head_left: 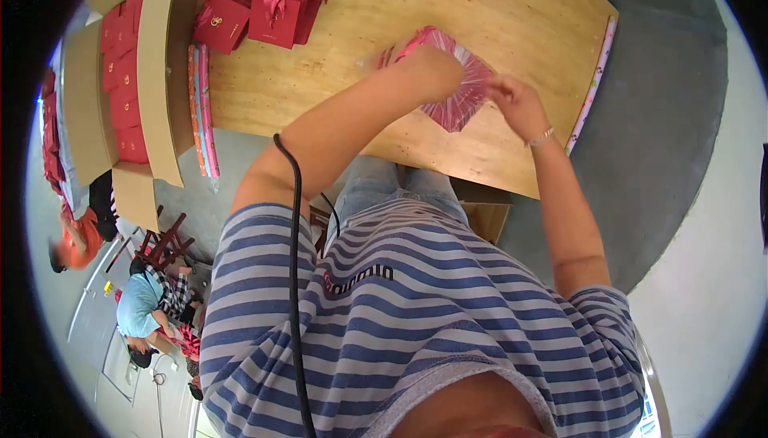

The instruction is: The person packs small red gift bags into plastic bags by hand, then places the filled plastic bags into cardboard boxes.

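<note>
A red bundle wrapped in shiny clear film [450, 115] lies on the wooden table [336, 86], a corner pointing toward me. My left hand [436, 72] is over its upper part, turned inward with its back toward the camera. Its fingers are hidden and smeared by motion, and I cannot tell what they hold. At the right edge of the bundle is my right hand [518, 108], fingers slightly bent and apart, fingertips right by the film. A bracelet [542, 136] circles the right wrist.
Red gift bags [276, 22] with ribbons are piled at the table's far left. An open cardboard box [164, 78] of red packages stands left, beside patterned rolls [203, 110]. Another patterned roll [593, 82] lines the right edge. A black cable [294, 278] crosses my left arm. People [140, 302] are at lower left.
</note>
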Motion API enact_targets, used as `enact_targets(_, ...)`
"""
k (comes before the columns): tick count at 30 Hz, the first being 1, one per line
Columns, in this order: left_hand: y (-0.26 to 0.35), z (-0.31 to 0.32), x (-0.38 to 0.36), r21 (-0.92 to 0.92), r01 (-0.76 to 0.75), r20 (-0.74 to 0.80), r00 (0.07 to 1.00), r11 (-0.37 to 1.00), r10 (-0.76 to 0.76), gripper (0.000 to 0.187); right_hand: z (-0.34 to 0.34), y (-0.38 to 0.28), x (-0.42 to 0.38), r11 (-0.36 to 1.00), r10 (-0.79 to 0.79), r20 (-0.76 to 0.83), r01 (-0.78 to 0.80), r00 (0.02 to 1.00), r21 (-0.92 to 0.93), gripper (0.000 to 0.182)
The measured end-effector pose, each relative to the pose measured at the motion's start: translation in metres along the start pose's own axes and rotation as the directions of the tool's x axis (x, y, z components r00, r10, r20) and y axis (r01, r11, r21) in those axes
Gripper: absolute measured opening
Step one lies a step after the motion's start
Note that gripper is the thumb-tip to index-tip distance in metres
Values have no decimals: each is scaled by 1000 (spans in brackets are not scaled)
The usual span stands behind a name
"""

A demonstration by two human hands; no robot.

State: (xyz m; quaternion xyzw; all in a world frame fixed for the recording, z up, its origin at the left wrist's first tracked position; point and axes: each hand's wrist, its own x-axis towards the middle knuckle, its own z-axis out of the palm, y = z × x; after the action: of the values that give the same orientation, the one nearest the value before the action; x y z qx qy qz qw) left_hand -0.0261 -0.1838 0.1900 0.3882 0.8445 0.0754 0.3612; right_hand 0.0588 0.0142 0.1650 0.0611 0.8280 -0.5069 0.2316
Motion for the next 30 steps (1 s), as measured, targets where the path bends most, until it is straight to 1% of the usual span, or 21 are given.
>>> enact_targets(3, 12, -13, 8, 190, -133, 67, 990, 973, 122, 18, -4, -21, 44, 996, -93, -90, 93, 992, -10, 21)
enact_targets(5, 20, -12, 10, 281, -198, 100, 979, 939, 176, 18, -1, -24, 76, 981, -102, 154, 74, 983, 182, 29)
enact_targets(6, 24, -5, 11, 328, -217, 58, 976, 919, 210, 19, -2, -28, 88, 979, -109, 150, 80, 983, 187, 29)
enact_targets(7, 25, 3, 11, 374, -234, 20, 969, 897, 244, 20, -1, -33, 99, 971, 83, 369, -158, 926, 178, 29)
enact_targets(8, 23, 15, 11, 381, -232, 26, 970, 895, 241, 20, 0, -34, 108, 918, 255, 566, -381, 784, 115, 30)
enact_targets(9, 20, 26, 11, 451, -269, -82, 937, 851, 339, 22, 1, -32, 116, 918, 248, 567, -378, 786, 122, 30)
enact_targets(10, 17, 36, 12, 521, -292, -180, 881, 802, 438, 23, 3, -28, 123, 911, 260, 679, -408, 687, 64, 30)
enact_targets(11, 19, 38, 11, 525, -294, -174, 881, 799, 439, 23, 5, -29, 128, 903, 270, 774, -429, 573, 3, 30)
enact_targets(12, 23, 41, 11, 463, -297, -147, 904, 835, 403, 25, 7, -30, 134, 903, 267, 773, -430, 576, 9, 30)
enact_targets(14, 27, 42, 10, 399, -296, -118, 922, 868, 368, 26, 14, -40, 147, 943, 322, 840, -226, 436, -244, 29)
enact_targets(15, 27, 40, 10, 413, -299, -128, 916, 860, 379, 27, 19, -53, 146, 944, 320, 840, -224, 438, -243, 29)
enact_targets(17, 29, 41, 9, 422, -306, -132, 911, 853, 392, 28, 29, -68, 138, 945, 286, 845, 13, 452, -327, 6)
enact_targets(18, 28, 42, 9, 383, -302, -166, 907, 873, 387, 26, 31, -66, 141, 945, 286, 845, 11, 451, -326, 6)
enact_targets(20, 28, 43, 7, 344, -301, -198, 902, 889, 383, 25, 35, -59, 149, 898, 294, 793, 129, 534, -420, 9)
enact_targets(21, 28, 44, 4, 256, -216, -302, 908, 942, 290, 23, 35, -53, 151, 899, 294, 792, 127, 535, -419, 9)
enact_targets(22, 28, 44, 1, 156, -135, -394, 900, 978, 187, 20, 33, -45, 150, 902, 236, 757, 152, 609, -404, 10)
enact_targets(23, 24, 49, 1, 155, -139, -390, 901, 978, 190, 20, 29, -38, 148, 903, 177, 715, 177, 676, -391, 11)
enact_targets(24, 20, 54, 2, 135, -117, -321, 934, 984, 155, 18, 23, -33, 142, 904, 179, 715, 173, 676, -390, 11)
enact_targets(26, 15, 60, 0, 117, -94, -249, 961, 989, 121, 15, 12, -22, 124, 986, -70, 587, 144, 807, -81, 8)
enact_targets(28, 10, 55, -5, 227, -223, -356, 887, 948, 294, 13, 9, -16, 114, 994, -10, 558, 71, 830, -89, 11)
enact_targets(30, 8, 61, -4, 214, -237, -398, 865, 948, 306, 13, 11, -9, 105, 998, -62, 499, 42, 864, 52, 22)
